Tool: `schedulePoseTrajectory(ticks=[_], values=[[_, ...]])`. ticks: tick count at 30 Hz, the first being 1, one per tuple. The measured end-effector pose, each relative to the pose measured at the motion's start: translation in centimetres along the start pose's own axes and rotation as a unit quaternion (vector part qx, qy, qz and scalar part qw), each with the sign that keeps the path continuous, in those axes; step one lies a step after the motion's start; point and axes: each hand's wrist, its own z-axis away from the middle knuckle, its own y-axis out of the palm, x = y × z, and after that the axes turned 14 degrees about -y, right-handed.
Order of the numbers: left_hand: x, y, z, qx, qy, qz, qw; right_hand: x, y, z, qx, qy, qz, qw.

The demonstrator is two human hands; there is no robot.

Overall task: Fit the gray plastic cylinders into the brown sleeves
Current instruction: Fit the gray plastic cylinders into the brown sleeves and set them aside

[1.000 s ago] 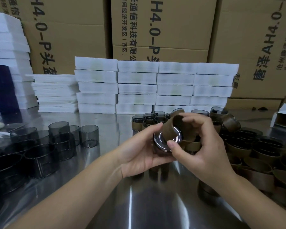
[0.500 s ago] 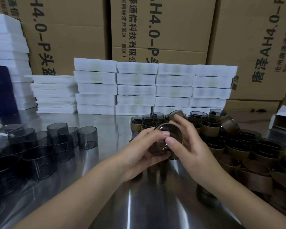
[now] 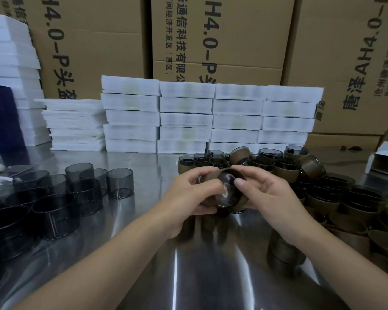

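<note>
Item held: one gray cylinder (image 3: 226,185), seated inside a brown sleeve (image 3: 212,174), raised above the middle of the tabletop (image 3: 188,276).
Left hand (image 3: 188,193) and right hand (image 3: 269,193): both curled round the sleeve, thumbs on its near face.
Left flank: loose gray cylinders (image 3: 119,182), upright, clustered out to the left edge.
Right flank: sleeved pieces (image 3: 285,168) just behind the hands; empty sleeves (image 3: 349,222) toward the right edge.
Rear boundary: white foam stacks (image 3: 186,117) against cardboard cartons (image 3: 222,41).
Open steel: between the two clusters and on the near side of the hands.
</note>
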Motion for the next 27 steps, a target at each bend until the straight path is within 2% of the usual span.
schedulePoseTrajectory(ticks=[2, 6, 10, 13, 19, 27], values=[[-0.2, -0.2, 0.0, 0.015, -0.008, 0.002, 1.0, 0.2, -0.1, 0.0, -0.015, -0.006, -0.02, 1.0], [-0.7, -0.2, 0.6, 0.091, -0.045, 0.021, 0.995, 0.6, -0.4, -0.1, -0.054, -0.026, 0.007, 0.998], [-0.5, 0.6, 0.8, 0.13, -0.066, 0.041, 0.988, 0.9, 0.3, 0.1, 0.003, 0.065, -0.004, 0.998], [-0.4, 0.9, 0.7, 0.112, -0.065, 0.036, 0.991, 1.3, 1.2, 0.3, 0.027, 0.117, 0.002, 0.993], [-0.4, 1.4, 0.5, 0.038, -0.064, -0.007, 0.997, 1.4, 2.1, 0.7, -0.021, 0.1, 0.05, 0.994], [0.0, 1.5, 0.1, 0.013, -0.025, -0.001, 1.0, 1.4, 2.5, 0.9, -0.061, 0.111, 0.037, 0.991]])
